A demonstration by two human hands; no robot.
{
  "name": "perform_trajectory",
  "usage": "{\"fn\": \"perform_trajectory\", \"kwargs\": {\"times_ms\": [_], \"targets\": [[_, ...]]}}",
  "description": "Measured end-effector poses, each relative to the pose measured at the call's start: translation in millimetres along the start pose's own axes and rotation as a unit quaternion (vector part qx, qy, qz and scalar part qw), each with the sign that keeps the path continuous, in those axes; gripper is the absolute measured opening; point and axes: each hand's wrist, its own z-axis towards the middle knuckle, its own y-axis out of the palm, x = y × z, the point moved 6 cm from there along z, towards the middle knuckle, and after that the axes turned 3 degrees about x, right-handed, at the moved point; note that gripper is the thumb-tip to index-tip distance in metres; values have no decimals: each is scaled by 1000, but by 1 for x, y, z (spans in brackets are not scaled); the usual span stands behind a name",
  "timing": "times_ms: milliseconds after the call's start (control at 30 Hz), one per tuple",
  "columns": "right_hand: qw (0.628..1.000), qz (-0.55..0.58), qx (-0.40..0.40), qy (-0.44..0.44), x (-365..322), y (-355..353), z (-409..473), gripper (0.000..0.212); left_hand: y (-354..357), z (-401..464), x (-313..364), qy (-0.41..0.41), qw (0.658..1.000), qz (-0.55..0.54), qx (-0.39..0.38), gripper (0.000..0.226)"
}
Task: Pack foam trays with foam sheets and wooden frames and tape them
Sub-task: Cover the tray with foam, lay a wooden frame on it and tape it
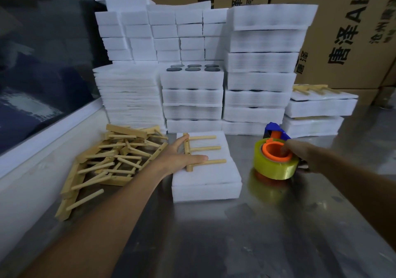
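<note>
A white foam tray (206, 189) covered by a foam sheet lies on the steel table (235, 235) in front of me. On top of it rests a wooden frame (203, 148) with three dowels pointing right. My left hand (179, 155) lies flat on the frame's left bar, fingers straight. To the right stands a tape dispenser (275, 160) with a yellowish tape roll, orange hub and blue handle. My right hand (300, 152) grips it, thumb in the hub.
A heap of loose wooden frames (111, 157) lies at the left. Stacks of foam sheets (130, 100) and filled foam trays (192, 97) stand behind. Two packed trays (319, 110) sit at the right. Cardboard boxes (342, 31) line the back.
</note>
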Motion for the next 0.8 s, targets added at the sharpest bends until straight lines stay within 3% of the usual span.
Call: {"fn": "perform_trajectory", "kwargs": {"times_ms": [167,267,333,400,433,500,567,633,733,800], "targets": [[996,-77,44,-3,8,2,4,24,1,0,-1,-2,1000,-8,-6,99],[985,-154,56,-50,-7,1,-1,48,2,0,-2,-1,1000,-11,-9,99],[965,-190,121,-134,-27,-3,-13,60,1,0,-1,-1,1000,-10,-5,100],[927,-115,220,-282,-50,-5,-38,54,1,0,-1,1,1000,-10,0,100],[911,-63,227,-340,-59,3,-53,48,1,0,-1,1,1000,-11,1,101],[919,18,126,-372,-71,37,-74,46,1,-1,-1,0,1000,-6,3,101],[935,42,-12,-351,-71,83,-89,52,2,-1,-4,-7,1000,-10,2,103],[940,55,-102,-321,-63,121,-98,48,3,-1,-8,-11,1000,-26,1,108],[949,122,-150,-249,-46,146,-96,55,6,-1,-17,-19,998,-53,18,126],[946,188,-169,-204,-38,150,-89,36,8,-2,-22,-35,996,-72,41,131]]}}
